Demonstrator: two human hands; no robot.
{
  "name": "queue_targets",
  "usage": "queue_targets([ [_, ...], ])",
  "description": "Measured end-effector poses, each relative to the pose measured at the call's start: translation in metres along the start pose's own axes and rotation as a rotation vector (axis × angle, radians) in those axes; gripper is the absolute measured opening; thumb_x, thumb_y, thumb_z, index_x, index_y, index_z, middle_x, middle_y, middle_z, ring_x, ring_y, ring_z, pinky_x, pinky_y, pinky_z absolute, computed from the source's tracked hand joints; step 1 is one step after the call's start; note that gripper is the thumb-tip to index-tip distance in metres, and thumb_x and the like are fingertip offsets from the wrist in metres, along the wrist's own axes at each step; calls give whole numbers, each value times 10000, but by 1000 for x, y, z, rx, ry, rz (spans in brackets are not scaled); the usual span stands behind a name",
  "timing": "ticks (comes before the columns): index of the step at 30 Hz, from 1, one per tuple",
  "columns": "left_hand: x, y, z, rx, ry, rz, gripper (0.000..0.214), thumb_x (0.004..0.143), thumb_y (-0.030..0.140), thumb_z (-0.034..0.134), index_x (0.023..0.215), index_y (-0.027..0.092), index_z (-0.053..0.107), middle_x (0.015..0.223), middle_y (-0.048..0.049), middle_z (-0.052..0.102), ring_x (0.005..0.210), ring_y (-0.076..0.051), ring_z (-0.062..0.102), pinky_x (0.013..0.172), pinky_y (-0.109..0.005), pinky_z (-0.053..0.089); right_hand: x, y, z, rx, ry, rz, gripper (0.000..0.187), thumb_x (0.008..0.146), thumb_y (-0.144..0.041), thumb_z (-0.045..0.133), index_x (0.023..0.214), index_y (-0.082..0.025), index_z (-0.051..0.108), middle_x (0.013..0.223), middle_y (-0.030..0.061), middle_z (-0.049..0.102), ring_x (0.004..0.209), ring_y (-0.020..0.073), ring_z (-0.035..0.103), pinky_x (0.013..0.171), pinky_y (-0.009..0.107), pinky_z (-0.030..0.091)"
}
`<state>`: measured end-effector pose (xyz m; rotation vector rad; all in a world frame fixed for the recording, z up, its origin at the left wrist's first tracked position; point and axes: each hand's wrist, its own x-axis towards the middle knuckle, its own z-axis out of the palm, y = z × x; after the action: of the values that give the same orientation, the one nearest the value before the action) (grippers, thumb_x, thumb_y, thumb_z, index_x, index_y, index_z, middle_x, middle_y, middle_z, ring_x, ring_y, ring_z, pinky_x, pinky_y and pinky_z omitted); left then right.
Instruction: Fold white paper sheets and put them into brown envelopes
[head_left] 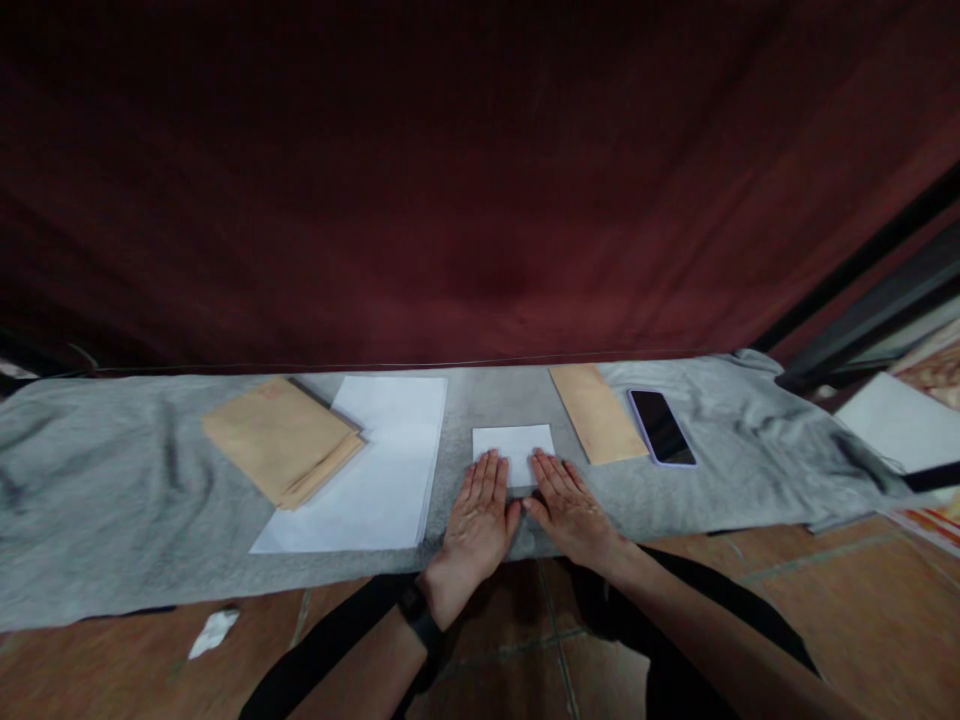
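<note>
A small folded white paper (514,444) lies on a grey cloth (112,500) spread over the surface in front of me. My left hand (480,510) lies flat with fingers stretched out on the paper's near left part. My right hand (566,502) lies flat beside it on the near right part, thumbs almost touching. Neither hand grips anything.
To the left lie a stack of white sheets (375,470) and a pile of brown envelopes (281,440) partly on top of them. To the right are one brown envelope (596,412) and a dark phone (661,427). A crumpled white scrap (214,632) lies on the tiled floor. A dark red curtain (450,180) hangs behind.
</note>
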<state>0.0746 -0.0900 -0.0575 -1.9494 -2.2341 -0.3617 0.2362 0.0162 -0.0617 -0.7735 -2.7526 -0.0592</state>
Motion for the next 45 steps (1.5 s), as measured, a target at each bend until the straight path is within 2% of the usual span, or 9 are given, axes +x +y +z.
queue_targets([
  [6,-5,-8,2,17,22,-25,689,1001,452,397,1545,48,272,1597,-214,349,1509,-279,277,1207,-472,337,-2,2,0,-37,46,15,620,1049,-440,366,1539,-60,357,1578,169,396,1467,265,357,1199,449,299],
  [11,-8,-13,3,31,43,-65,768,983,563,390,1534,37,302,1588,-228,360,1484,-303,337,1180,-474,380,-5,5,2,-49,77,34,663,1029,-433,421,1565,-64,297,1568,172,412,1458,275,372,1190,455,318],
  [19,-10,-18,0,81,32,-103,755,984,563,365,1491,4,381,1554,-239,416,1443,-333,408,1157,-487,412,-8,10,4,-62,84,52,649,1038,-446,393,1550,-54,325,1554,177,433,1450,284,389,1184,458,321],
  [23,-8,-19,-2,77,77,-103,717,994,512,366,1498,1,363,1535,-248,440,1453,-328,392,1165,-503,397,-3,11,-3,-37,94,58,626,1051,-437,371,1550,-60,334,1549,171,440,1446,283,397,1181,464,332],
  [28,8,-9,-3,37,124,-12,619,1002,335,356,1545,50,279,1568,-200,412,1493,-276,324,1206,-504,342,14,4,-12,32,107,28,599,1066,-378,343,1598,-131,225,1579,132,400,1458,262,380,1186,485,332],
  [35,29,3,8,76,20,33,626,926,127,310,1545,44,289,1593,-182,376,1515,-255,258,1232,-480,286,30,-12,-13,107,48,14,542,1076,-399,311,1570,-179,329,1574,73,422,1470,231,359,1215,454,303],
  [39,31,1,12,89,-50,16,628,922,113,305,1546,39,288,1608,-189,342,1523,-259,233,1240,-474,259,35,-15,-9,116,4,21,547,1079,-413,282,1572,-179,324,1571,82,422,1472,227,356,1223,462,285],
  [45,30,-1,11,83,-56,-30,629,935,125,291,1561,69,263,1606,-188,350,1522,-269,239,1226,-508,268,36,-16,-1,114,-57,52,579,1078,-465,243,1560,-162,350,1588,91,382,1482,228,335,1216,462,282],
])
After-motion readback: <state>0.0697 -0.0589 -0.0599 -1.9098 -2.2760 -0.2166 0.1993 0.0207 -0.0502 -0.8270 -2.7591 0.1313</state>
